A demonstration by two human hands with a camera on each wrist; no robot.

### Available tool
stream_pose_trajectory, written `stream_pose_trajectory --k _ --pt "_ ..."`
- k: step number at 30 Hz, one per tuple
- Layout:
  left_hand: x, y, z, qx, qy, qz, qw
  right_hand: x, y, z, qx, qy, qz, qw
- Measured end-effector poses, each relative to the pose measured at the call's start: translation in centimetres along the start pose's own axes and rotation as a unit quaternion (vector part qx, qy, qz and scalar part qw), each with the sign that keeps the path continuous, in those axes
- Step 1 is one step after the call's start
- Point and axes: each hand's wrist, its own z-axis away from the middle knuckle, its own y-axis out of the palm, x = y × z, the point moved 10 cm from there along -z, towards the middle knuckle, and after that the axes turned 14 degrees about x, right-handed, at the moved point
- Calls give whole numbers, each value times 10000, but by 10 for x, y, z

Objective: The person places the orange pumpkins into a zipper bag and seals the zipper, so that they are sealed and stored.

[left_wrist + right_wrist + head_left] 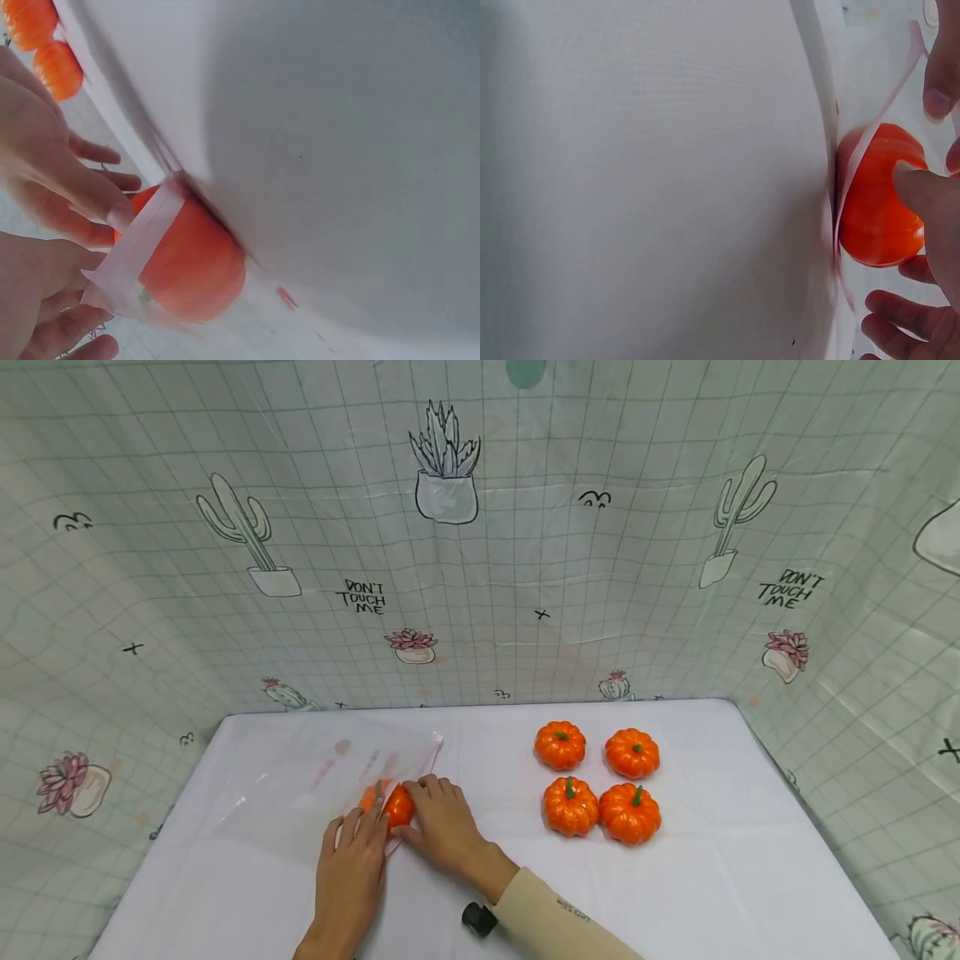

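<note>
A small orange toy pumpkin [400,807] sits at the mouth of a clear plastic bag [300,777] lying flat on the table. Part of it shows through the film, stem included; the rest is bare. My right hand [446,827] holds the pumpkin from the right, and the right wrist view has its thumb [919,187] pressed on the bright orange pumpkin [881,202]. From the near left, my left hand [352,868] grips the bag's edge beside the pumpkin. The left wrist view shows the bag's pale rim [146,240] crossing the pumpkin [199,266]. Some fingertips are hidden.
Several more orange pumpkins stand in a group to the right, among them a back left one [560,745] and a front right one [630,814]. A small black object [478,919] is by my right sleeve. Patterned cloth [487,568] walls off the white table [712,877].
</note>
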Motion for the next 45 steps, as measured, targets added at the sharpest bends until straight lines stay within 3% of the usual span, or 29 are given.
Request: stream_pose_trajectory --k 9,14,19,28,36,45 --pt "-1 1 0 45 -35 -212 9998 1 9 -3 87 -67 136 9998" --pt "3 2 2 19 -107 30 9999 -2 6 5 110 -75 143 9998" --pt "4 2 1 13 -156 261 9995 -11 -4 25 216 -25 21 9998" --pt "6 2 -2 -113 -111 673 9976 -35 -32 77 197 -39 -309 9993" --pt "5 4 -3 -9 -154 647 9978 -70 -60 123 -475 338 -413 9974" --pt "7 6 -3 54 -214 705 9973 -111 -87 171 -1424 789 -220 9864"
